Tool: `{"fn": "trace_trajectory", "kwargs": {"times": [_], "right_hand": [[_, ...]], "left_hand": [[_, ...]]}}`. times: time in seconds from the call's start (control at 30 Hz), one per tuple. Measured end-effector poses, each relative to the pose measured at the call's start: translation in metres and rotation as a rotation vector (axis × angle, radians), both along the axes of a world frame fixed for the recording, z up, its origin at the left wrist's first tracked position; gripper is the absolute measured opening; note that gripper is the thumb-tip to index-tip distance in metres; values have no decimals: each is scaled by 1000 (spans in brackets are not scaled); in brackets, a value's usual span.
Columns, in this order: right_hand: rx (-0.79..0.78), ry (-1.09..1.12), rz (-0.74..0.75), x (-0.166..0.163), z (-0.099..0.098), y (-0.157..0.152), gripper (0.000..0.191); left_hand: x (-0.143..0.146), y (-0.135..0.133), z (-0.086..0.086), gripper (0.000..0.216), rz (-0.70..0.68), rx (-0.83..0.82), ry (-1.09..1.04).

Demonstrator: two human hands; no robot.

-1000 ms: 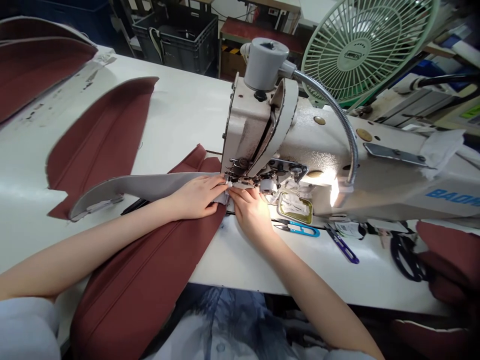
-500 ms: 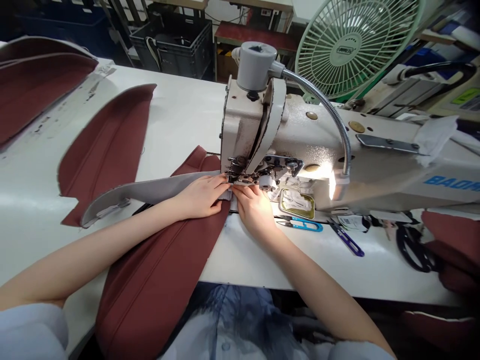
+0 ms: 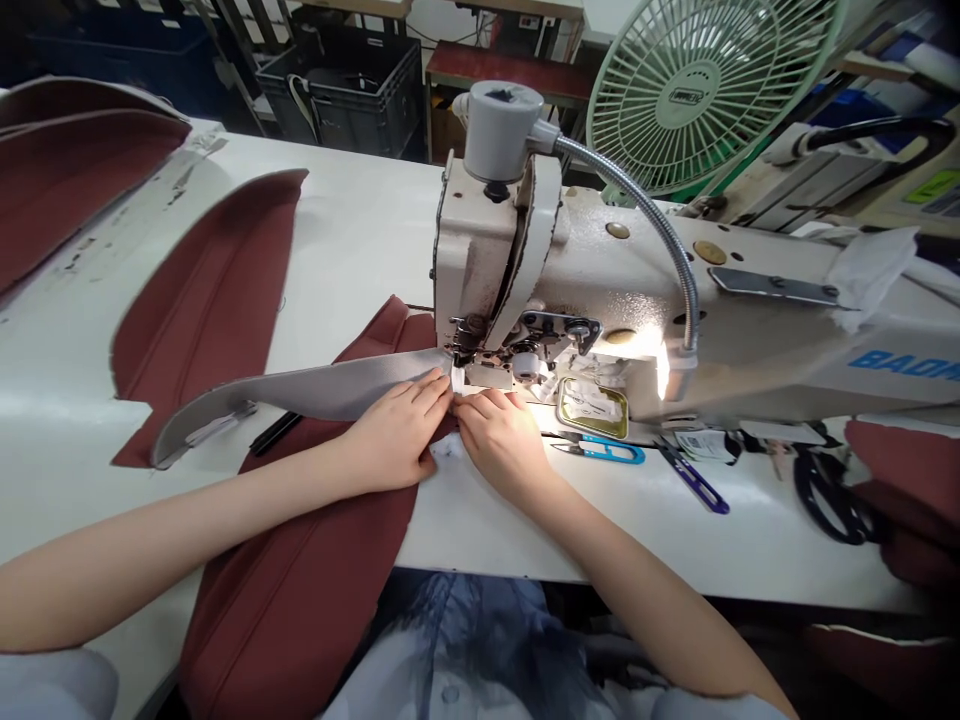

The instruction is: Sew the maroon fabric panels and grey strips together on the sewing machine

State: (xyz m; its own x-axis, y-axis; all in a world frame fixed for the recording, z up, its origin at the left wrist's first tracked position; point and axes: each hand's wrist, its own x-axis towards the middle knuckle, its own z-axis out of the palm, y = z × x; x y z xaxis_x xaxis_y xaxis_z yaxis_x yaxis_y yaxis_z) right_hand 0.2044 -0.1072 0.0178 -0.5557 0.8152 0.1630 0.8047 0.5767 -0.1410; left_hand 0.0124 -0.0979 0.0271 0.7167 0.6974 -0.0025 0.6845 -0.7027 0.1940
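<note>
Two hands are seen at a white sewing table (image 3: 352, 230), on which an industrial sewing machine (image 3: 622, 290) is mounted, with a gooseneck lamp (image 3: 645, 190) curved down toward its needle area. A pale green fan (image 3: 712, 85) is placed behind the machine, and the view past the table on that side is partly blocked by the machine head. Maroon fabric is laid out on both sides. The largest maroon panel (image 3: 285, 590) is spread beneath the forearms and hangs over the near table edge, a second maroon panel (image 3: 210, 300) is laid flat to the left, a maroon stack (image 3: 67, 170) is piled farther left, and maroon pieces (image 3: 900, 490) are heaped at the right.

A grey fabric strip (image 3: 315, 390) is laid across the panels, with its end brought up to the presser foot (image 3: 469, 350). It is pressed by the left hand (image 3: 394, 437), while the right hand (image 3: 499, 440) is held just beside it, in front of the foot. The left fingers (image 3: 431, 395) and right fingers (image 3: 480, 403) are laid close together and pressed downward; whether anything is pinched cannot be told.

A black plastic crate (image 3: 337, 90) is seen beyond the table, its dark contents too dim to identify. A small tin tray (image 3: 592, 408) holding papers is set beside the foot. Blue thread snips (image 3: 600, 450), purple thread snips (image 3: 694, 490) and black-handled scissors (image 3: 829, 500) are left on the table.
</note>
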Motion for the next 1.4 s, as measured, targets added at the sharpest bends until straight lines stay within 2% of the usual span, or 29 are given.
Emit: {"fn": "trace_trajectory", "kwargs": {"times": [0.3,0.63,0.97,1.2,1.3,1.4], "right_hand": [[54,-20,-38,1,-10,11,30],[36,-59,-137,-5,-8,16,34],[97,-67,-129,-7,-11,14,35],[122,-21,-99,-3,-15,12,33],[128,-6,-104,1,-15,12,34],[136,51,-75,3,-11,11,36]], "left_hand": [[-9,41,0,66,-97,-22,-18],[-16,78,4,31,-211,0,-85],[-19,80,7,41,-224,6,-112],[-16,70,1,50,-230,22,-107],[-26,60,16,45,-174,106,-71],[-72,48,47,47,22,230,-78]]}}
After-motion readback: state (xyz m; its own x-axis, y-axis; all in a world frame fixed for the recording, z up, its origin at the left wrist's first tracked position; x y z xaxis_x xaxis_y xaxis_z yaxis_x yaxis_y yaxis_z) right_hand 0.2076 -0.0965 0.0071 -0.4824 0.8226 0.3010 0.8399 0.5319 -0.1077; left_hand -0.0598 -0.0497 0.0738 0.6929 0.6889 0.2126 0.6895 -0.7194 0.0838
